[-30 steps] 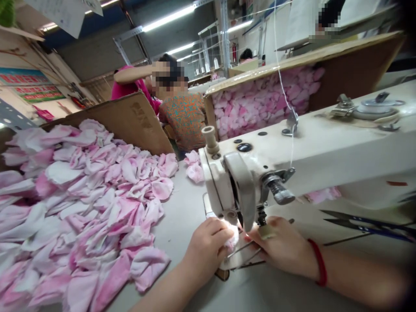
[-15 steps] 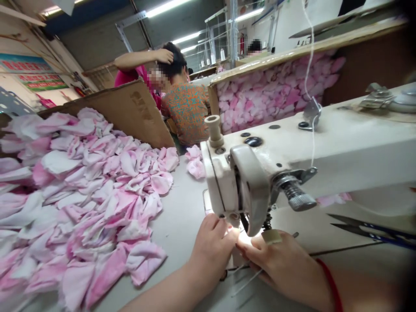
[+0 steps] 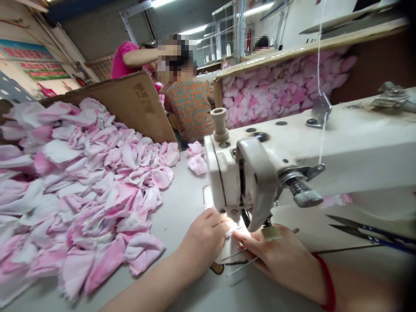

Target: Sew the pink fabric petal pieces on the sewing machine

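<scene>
Beneath the head of a white sewing machine (image 3: 260,173), both hands meet in the bright lamp light. My left hand (image 3: 206,236) is closed, its fingertips on a small pale piece of fabric (image 3: 229,233) left of the needle area. My right hand (image 3: 276,255), with a tape band on a finger and a red band at the wrist, holds its fingers together at the right side of that piece. The needle is hidden behind the machine parts. A large heap of pink and white fabric petals (image 3: 97,186) lies on the left of the table.
Blue-handled thread snips (image 3: 367,232) lie at the right. A cardboard flap (image 3: 130,102) stands behind the heap, and a box of petals (image 3: 269,93) is behind the machine. Small pink pieces (image 3: 196,164) lie by the machine head. Two people are close together beyond the table.
My left hand has shifted slightly left, and a small pale fabric edge now shows between my hands. The view has moved a little. A person's raised arm in the background has changed position.
</scene>
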Motion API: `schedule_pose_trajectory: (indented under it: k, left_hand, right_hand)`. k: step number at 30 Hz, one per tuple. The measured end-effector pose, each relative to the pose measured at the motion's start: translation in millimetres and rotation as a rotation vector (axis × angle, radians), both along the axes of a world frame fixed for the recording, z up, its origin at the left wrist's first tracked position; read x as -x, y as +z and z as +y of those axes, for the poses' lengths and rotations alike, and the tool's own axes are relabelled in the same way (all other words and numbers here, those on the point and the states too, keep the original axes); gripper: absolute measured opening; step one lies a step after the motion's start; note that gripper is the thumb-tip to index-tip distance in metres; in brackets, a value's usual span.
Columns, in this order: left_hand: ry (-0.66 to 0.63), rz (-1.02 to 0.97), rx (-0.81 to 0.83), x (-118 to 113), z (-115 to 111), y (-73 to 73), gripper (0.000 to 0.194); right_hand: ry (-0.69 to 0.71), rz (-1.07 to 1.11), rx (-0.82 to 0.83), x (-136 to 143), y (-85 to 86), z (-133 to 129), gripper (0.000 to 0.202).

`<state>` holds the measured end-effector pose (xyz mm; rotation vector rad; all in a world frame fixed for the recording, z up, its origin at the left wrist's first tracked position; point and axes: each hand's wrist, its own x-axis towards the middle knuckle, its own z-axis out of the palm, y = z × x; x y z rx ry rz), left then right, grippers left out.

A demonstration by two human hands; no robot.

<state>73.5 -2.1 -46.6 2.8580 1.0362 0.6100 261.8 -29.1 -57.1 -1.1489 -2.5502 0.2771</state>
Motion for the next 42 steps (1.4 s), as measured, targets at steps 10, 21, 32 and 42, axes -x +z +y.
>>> schedule_pose_trajectory:
  k: [10, 21, 32, 42]
  left_hand:
    - [-0.017, 0.102, -0.275, 1, 5, -12.1, 0.023]
    - [-0.278, 0.089, -0.480, 22, 30, 18.2, 0.018]
    - [-0.356, 0.056, -0.049, 30, 69, 24.2, 0.023]
    - [-0.331, 0.042, -0.143, 20, 30, 35.1, 0.021]
  right_hand:
    - [-0.039, -0.056, -0.137, -2, -0.2, 10, 0.034]
    - [-0.074, -0.149, -0.126, 10, 4.3, 8, 0.040]
    - [-0.190, -0.237, 0.058, 51, 12.8, 12, 0.045]
    - [-0.084, -0.150, -0.101, 46, 8.6, 5, 0.028]
